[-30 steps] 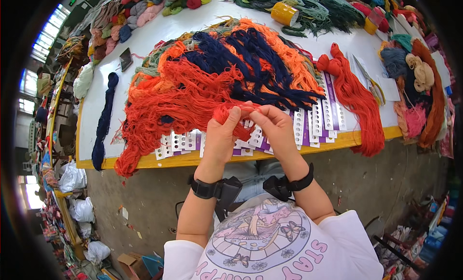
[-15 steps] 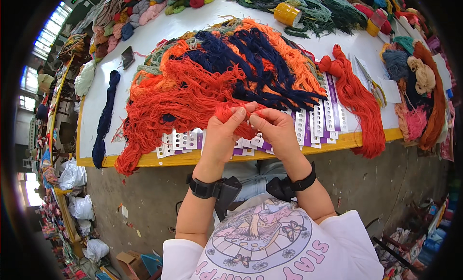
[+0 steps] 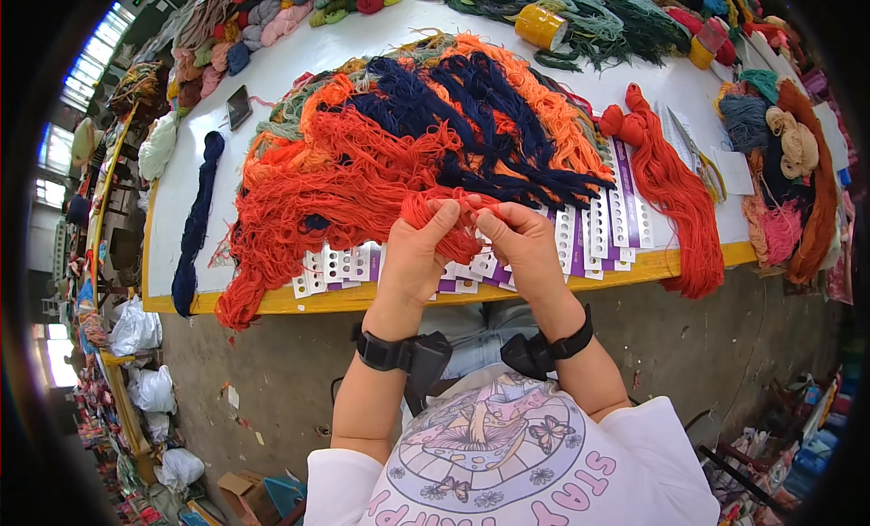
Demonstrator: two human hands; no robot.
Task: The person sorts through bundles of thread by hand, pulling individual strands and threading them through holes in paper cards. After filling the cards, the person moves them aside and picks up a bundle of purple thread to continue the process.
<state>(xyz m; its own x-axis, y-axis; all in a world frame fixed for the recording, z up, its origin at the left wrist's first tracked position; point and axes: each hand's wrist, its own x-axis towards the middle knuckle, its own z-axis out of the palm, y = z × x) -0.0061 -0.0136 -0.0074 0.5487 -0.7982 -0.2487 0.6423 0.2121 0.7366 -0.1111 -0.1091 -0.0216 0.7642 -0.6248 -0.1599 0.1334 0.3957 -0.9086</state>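
Red yarn point(image 3: 460, 246) sits bunched mid-frame, as I see it, in the left hand point(image 3: 419, 247), thumb and fingers pressed round it, seemingly to steady it while the right hand point(image 3: 524, 239) pinches some between thumb and fingertip.

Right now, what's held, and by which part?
Red yarn: left hand grips a bunched part between thumb and fingers; right hand pinches strands just beside it. Whether those are loose ends can't be told.

Bright windows point(image 3: 94, 58) at left, grey-brown floor point(image 3: 689, 354) below
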